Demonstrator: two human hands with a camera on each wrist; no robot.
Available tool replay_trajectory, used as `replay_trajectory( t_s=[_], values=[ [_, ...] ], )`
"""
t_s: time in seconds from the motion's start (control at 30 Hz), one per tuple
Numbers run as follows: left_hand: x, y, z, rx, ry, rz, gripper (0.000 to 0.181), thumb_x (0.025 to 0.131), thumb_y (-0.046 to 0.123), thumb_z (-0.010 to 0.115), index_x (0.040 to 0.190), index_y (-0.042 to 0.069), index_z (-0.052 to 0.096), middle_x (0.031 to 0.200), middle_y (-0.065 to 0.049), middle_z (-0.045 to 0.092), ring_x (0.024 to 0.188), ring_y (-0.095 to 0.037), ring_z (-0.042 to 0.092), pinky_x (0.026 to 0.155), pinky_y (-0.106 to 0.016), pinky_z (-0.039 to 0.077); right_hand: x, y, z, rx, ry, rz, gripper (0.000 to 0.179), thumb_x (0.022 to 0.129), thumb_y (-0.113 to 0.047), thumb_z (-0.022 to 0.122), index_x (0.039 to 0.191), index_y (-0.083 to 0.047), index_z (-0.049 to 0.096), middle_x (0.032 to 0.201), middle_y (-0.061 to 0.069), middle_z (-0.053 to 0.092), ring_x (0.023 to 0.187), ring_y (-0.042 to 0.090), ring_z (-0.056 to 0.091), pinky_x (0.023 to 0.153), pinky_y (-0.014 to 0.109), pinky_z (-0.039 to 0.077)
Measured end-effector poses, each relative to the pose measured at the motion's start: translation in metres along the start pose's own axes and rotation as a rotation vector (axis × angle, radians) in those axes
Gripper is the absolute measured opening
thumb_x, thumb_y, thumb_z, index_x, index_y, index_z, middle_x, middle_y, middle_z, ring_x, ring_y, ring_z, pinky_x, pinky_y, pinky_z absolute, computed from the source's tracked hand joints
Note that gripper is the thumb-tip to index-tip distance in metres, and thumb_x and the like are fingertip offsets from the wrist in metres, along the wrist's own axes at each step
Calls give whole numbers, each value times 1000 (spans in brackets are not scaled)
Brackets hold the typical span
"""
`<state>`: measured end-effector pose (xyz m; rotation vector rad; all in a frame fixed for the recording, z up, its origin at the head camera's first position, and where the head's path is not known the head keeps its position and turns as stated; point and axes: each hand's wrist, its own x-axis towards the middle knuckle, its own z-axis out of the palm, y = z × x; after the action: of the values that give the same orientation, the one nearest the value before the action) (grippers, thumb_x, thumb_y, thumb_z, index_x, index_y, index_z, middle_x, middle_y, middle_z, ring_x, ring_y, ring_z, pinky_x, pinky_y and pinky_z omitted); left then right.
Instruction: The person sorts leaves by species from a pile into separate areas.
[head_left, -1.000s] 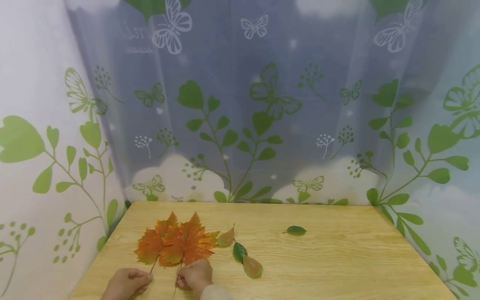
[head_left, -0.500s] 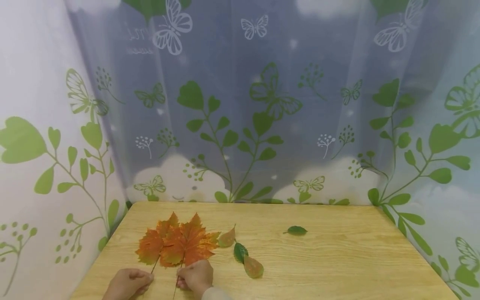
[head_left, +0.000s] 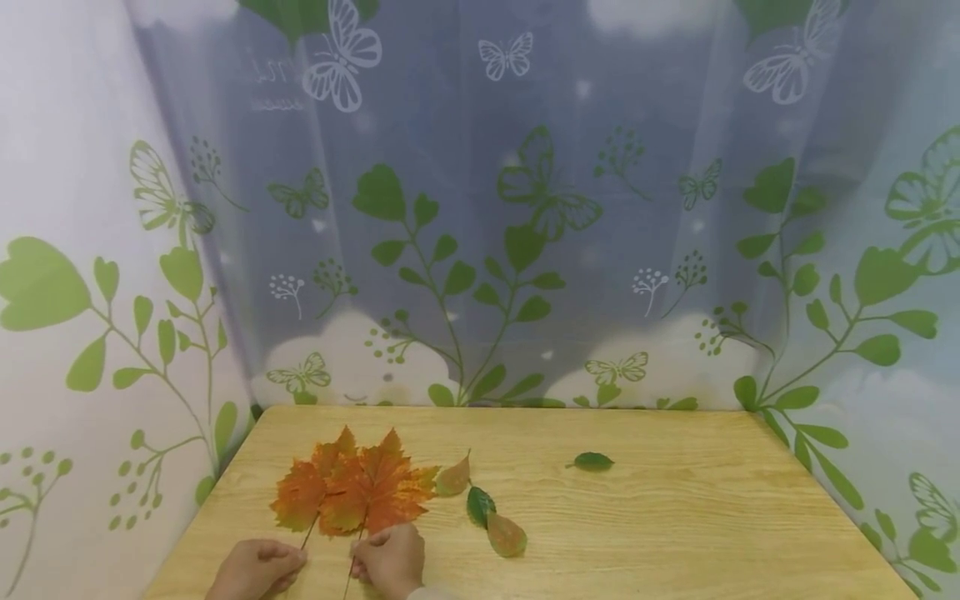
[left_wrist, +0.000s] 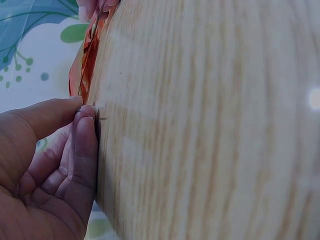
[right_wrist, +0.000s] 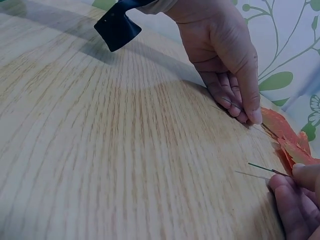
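Note:
Two orange maple-like leaves lie side by side at the table's left in the head view, their edges overlapping. My left hand (head_left: 257,568) pinches the thin stem of the left orange leaf (head_left: 297,493) between thumb and fingers. Just to the right, my right hand (head_left: 393,558) pinches the stem of the right orange leaf (head_left: 381,473), close under its blade. In the right wrist view, a green stem end (right_wrist: 261,167) sticks out past the right fingertips (right_wrist: 281,184). The left wrist view shows the left thumb (left_wrist: 57,114) against the fingertips, with orange leaf beyond.
Right of the orange leaves lie a small brownish-green leaf (head_left: 453,477), a dark green leaf (head_left: 480,507) and another brownish leaf (head_left: 507,535). A lone green leaf (head_left: 593,461) lies farther right on the wooden table (head_left: 675,517). Printed curtains (head_left: 465,208) surround the table.
Both hands keep their hold on the stems. The right hand has shifted very slightly down; the leaves have stayed in place.

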<state>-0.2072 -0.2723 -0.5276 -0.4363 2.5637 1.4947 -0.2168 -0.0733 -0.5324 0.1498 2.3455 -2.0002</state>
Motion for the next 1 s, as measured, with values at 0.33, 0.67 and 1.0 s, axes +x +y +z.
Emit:
replay_trajectory(
  t_s=[0.33, 0.67, 1.0],
  values=[
    [1, 0, 1, -15, -22, -40, 26, 80, 22, 77, 86, -3, 72, 70, -4, 68, 65, -17, 64, 62, -31, 54, 3, 8, 0, -19, 27, -32, 13, 76, -6, 77, 64, -11, 74, 48, -2, 62, 42, 7, 57, 46, 22, 48],
    [-2, 10, 2, 6, -36, -52, 27, 83, 23, 75, 88, -3, 72, 71, -3, 68, 67, -17, 64, 63, -33, 54, 4, 8, -6, -8, 3, -26, 10, 77, -7, 78, 68, -11, 75, 51, -2, 63, 45, 9, 58, 47, 23, 48],
    [7, -6, 0, 42, -18, -23, 31, 78, 30, 78, 85, 1, 74, 65, -2, 64, 62, -16, 60, 58, -30, 50, 1, 0, -16, 35, -145, -31, 6, 80, -13, 77, 80, -7, 77, 62, 4, 69, 52, 13, 64, 51, 25, 51]
  ],
)
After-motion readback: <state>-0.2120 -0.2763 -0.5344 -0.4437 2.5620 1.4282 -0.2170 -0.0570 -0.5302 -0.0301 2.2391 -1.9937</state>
